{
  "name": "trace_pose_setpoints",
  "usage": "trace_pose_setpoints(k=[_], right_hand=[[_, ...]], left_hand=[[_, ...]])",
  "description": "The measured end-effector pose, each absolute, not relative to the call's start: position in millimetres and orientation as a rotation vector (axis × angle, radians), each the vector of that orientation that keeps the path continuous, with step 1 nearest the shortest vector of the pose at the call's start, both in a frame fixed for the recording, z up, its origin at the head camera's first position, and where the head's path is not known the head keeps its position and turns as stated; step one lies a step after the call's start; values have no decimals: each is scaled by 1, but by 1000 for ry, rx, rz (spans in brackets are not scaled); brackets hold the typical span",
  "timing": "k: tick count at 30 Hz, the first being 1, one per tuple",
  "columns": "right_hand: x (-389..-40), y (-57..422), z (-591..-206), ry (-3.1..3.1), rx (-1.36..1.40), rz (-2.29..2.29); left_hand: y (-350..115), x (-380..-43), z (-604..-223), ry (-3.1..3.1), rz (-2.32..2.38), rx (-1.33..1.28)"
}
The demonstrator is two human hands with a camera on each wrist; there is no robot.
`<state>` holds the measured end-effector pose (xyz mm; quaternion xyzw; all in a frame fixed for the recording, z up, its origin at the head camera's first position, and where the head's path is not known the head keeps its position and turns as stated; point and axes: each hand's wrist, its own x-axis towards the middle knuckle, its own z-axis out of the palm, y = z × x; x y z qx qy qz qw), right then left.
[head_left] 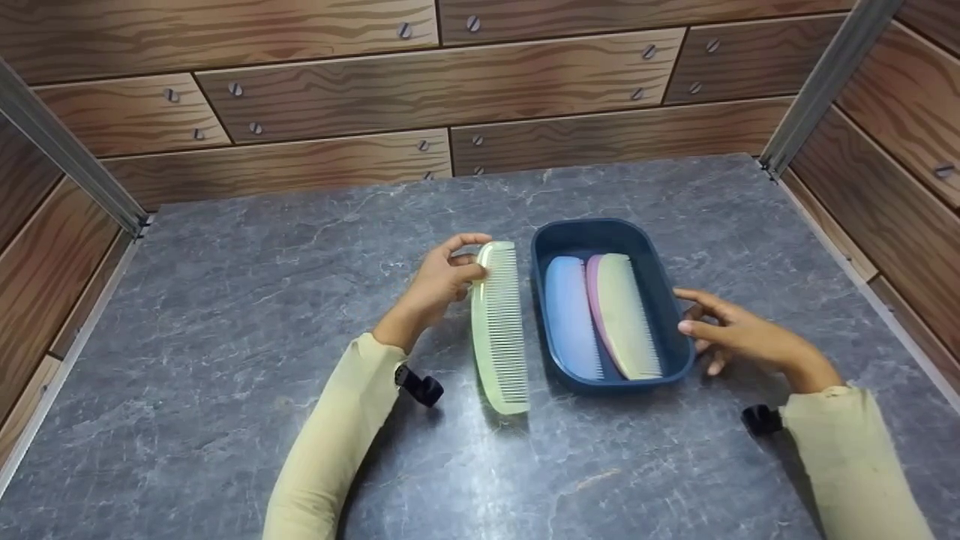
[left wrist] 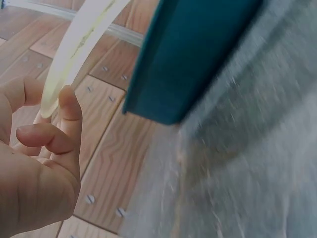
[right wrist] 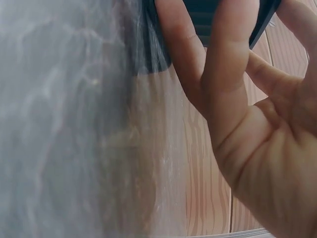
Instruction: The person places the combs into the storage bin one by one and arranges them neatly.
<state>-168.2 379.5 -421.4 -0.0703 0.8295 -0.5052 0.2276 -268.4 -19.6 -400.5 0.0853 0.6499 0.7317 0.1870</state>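
Observation:
My left hand (head_left: 442, 277) pinches a pale green comb (head_left: 495, 330) near its far end, between thumb and fingers. Its teeth face right, towards a dark blue plastic tub (head_left: 551, 360). In the left wrist view the comb (left wrist: 79, 44) appears edge-on between the fingers of the left hand (left wrist: 44, 163). Inside the tub lie a blue comb (head_left: 570, 319) and a pale yellow comb (head_left: 628, 319), with a pink edge showing along the yellow one's left side. My right hand (head_left: 739, 337) touches the tub's right side with extended fingertips; the right wrist view shows these fingers (right wrist: 230, 64) against its wall.
A grey marble-patterned tabletop (head_left: 247, 337) lies under everything. Wood-patterned panels (head_left: 450, 82) stand at the back and both sides, with metal posts (head_left: 825, 82) at the far corners. A small black wrist camera (head_left: 421, 386) sits by the left sleeve, another (head_left: 761, 420) by the right.

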Motion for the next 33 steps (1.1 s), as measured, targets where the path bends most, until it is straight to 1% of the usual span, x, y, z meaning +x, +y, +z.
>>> trace_pose_setpoints(k=[17, 25, 33], right_hand=[[-168, 379, -423, 2400, -247, -1312], [-169, 380, -423, 2385, -242, -1296], [-168, 379, -422, 2387, -235, -1324]], left_hand=[[7, -263, -362, 1800, 2143, 356], [25, -268, -355, 1893, 2140, 327], [42, -274, -355, 1928, 2121, 366]])
